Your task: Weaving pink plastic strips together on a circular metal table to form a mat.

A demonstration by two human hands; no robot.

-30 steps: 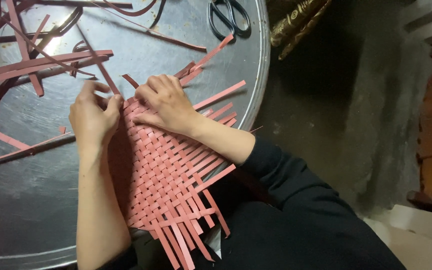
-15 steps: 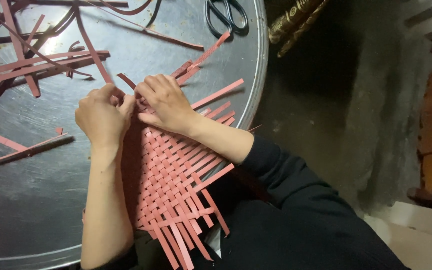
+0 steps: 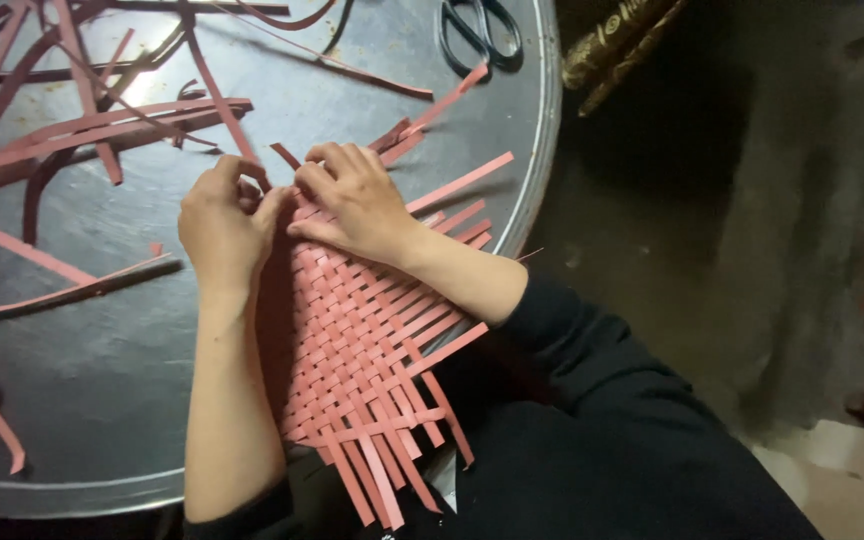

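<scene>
A woven mat of pink paper strips [image 3: 362,340] lies on a round grey metal tray [image 3: 102,350] and hangs over its near edge toward my lap. My left hand [image 3: 224,222] pinches the mat's far corner, fingers curled around a strip end. Right beside it, my right hand [image 3: 352,200] presses flat on the weave's top edge, its fingertips gripping a strip there. Both hands touch each other at the mat's far end. Loose strip ends stick out past my right hand toward the tray's rim.
Several loose pink strips [image 3: 82,130] are scattered across the tray's far left. Black-handled scissors [image 3: 480,30] lie at the far edge. A long strip [image 3: 62,290] rests left of my left arm. A dark floor lies to the right of the tray.
Both hands have drawn closer together at the mat's far corner, the left moving right toward the right hand. The mat has stayed in place.
</scene>
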